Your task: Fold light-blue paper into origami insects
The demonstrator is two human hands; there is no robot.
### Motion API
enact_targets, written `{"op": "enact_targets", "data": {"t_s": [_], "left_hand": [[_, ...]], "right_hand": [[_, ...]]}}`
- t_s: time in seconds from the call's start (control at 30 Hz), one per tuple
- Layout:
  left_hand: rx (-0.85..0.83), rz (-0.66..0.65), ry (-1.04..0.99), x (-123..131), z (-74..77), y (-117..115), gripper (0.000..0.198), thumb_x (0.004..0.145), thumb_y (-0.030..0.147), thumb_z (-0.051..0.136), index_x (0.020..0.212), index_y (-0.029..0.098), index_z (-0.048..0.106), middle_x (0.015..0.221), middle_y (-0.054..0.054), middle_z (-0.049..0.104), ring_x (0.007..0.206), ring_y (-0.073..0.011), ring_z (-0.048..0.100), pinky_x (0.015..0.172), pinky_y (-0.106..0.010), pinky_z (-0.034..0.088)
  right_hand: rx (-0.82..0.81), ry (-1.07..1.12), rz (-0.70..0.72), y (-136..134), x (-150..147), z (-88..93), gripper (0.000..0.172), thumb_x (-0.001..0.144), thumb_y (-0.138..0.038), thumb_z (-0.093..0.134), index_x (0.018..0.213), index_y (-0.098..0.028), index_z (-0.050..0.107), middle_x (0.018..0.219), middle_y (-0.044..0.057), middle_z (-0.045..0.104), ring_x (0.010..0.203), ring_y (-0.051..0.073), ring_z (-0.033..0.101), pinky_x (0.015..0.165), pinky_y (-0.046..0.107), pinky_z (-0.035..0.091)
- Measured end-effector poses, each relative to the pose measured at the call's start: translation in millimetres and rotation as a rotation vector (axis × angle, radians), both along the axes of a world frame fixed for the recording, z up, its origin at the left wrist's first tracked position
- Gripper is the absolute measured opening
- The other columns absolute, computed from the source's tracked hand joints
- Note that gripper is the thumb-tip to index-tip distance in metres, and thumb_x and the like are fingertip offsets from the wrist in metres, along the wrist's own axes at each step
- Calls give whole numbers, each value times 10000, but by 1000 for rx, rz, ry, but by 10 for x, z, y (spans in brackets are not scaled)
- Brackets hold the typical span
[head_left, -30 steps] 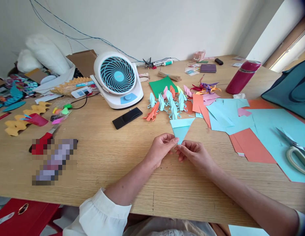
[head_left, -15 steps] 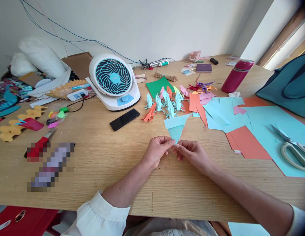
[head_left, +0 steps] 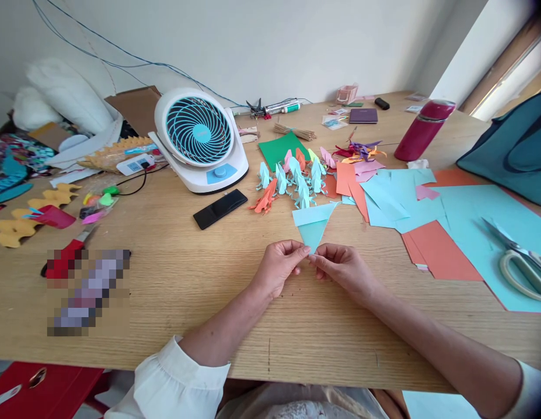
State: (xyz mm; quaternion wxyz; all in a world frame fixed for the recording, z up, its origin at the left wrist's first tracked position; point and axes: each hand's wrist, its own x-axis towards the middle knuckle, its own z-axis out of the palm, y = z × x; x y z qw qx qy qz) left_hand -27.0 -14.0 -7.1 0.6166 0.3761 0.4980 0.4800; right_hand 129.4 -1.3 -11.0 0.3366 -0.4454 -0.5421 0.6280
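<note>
Little has moved: left hand point(head_left: 280, 269) and right hand point(head_left: 344, 269) still pinch the light-blue folded paper triangle's point(head_left: 313, 224) near tip.

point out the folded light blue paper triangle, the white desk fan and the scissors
folded light blue paper triangle point(head_left: 313, 224), head view, middle of the fold
white desk fan with blue grille point(head_left: 199, 131), head view, grille centre
pale-handled scissors point(head_left: 521, 266), head view, handle loop
</note>
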Motion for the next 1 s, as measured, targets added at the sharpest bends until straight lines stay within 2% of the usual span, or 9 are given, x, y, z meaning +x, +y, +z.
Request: {"op": "enact_targets", "data": {"t_s": [0.23,0.5,0.7,0.87,1.0], "left_hand": [[102,20,117,34,-21,-19,285,665,398,782,689,134,677,672,-7,614,574,-91,487,404,-179,390],[107,73,107,29,-26,-4,394,616,479,826,623,126,652,568,25,563,446,-45,404,389,-179,349],[87,75,75,29,-10,-6,410,598,504,832,631,131,666,540,33,535,452,-53,396,402,-193,356],[75,65,27,28,2,-8,391,593,478,838,609,130,659,528,38,519,474,-53,392,428,-194,343],[36,47,1,42,23,-29,386,573,467,854,620,132,668,535,39,522,491,-55,397,440,-192,346]], "right_hand": [[101,-91,-6,9,4,-108,360,749,-495,711,671,-190,537,540,-42,546,470,101,503,478,236,362],[242,-192,-5,-25,-2,-106,334,803,-473,653,662,-196,532,553,-35,518,496,105,437,482,251,322],[240,-181,-5,-38,-14,-72,367,788,-498,663,634,-203,511,533,-43,489,485,101,418,470,250,317],[133,-136,39,-14,2,-32,394,769,-545,678,660,-198,524,534,-25,552,491,126,521,509,258,402],[145,-108,23,0,-3,-41,437,738,-574,703,631,-198,508,523,-27,544,470,117,506,489,250,383]]}}
